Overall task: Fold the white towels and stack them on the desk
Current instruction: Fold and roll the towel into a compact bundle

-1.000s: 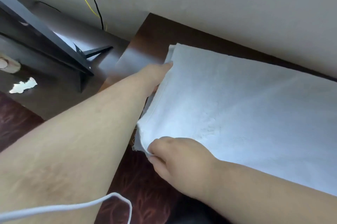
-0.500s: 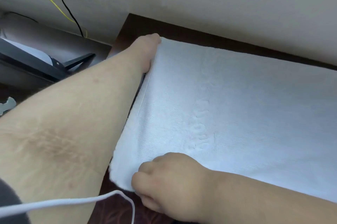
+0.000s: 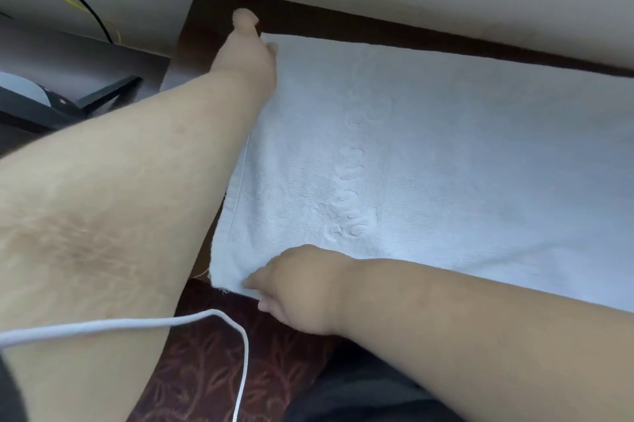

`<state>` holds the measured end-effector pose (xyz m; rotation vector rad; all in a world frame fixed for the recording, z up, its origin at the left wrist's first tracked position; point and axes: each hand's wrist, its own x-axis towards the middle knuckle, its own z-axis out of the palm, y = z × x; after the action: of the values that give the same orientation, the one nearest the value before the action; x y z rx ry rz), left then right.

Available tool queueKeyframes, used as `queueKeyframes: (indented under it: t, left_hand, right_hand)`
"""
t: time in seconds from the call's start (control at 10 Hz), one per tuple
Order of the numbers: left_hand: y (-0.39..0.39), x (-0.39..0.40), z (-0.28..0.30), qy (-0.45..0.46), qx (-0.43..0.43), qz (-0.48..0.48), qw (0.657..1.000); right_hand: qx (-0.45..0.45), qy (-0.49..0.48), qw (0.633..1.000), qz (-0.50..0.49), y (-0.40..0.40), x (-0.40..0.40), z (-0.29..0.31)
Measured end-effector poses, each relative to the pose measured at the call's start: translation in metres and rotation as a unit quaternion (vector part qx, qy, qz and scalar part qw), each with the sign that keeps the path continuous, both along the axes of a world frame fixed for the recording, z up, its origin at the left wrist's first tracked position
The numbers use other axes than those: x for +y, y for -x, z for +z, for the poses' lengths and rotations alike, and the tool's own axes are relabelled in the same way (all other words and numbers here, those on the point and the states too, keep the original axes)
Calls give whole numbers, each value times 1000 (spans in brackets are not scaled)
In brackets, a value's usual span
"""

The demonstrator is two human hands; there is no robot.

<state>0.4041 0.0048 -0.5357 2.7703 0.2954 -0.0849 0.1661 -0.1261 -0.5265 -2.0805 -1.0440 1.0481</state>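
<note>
Here, lying flat on the dark desk (image 3: 219, 14): white towel (image 3: 429, 153), raised lettering facing up.
Pinning its far left corner, left hand (image 3: 248, 54) (fingers mostly hidden, grip unclear); pinching its near left corner, right hand (image 3: 302, 287); dangling below over patterned carpet (image 3: 202, 377), white cord (image 3: 171, 322).

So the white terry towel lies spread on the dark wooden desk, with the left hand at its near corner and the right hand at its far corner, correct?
Not quite: the hands are swapped. In the head view the left hand is at the far corner of the white terry towel, by the wall, and the right hand is at its near corner. The towel does lie spread on the dark wooden desk.
</note>
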Motion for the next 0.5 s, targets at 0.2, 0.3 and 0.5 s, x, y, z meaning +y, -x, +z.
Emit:
queueKeyframes:
  t: [0.2,0.3,0.5]
  left_hand:
    - [68,-55,1,6,-45,-160,986]
    - [115,-78,-18,-16,13,-273,962]
    - [129,-71,-27,-128,56,-250,958]
  right_hand:
    - [-49,-43,991,-113,-6,-36,22]
    - [-195,15,974,-116,-11,-63,4]
    - [-229,98,968,36,39,-85,-23]
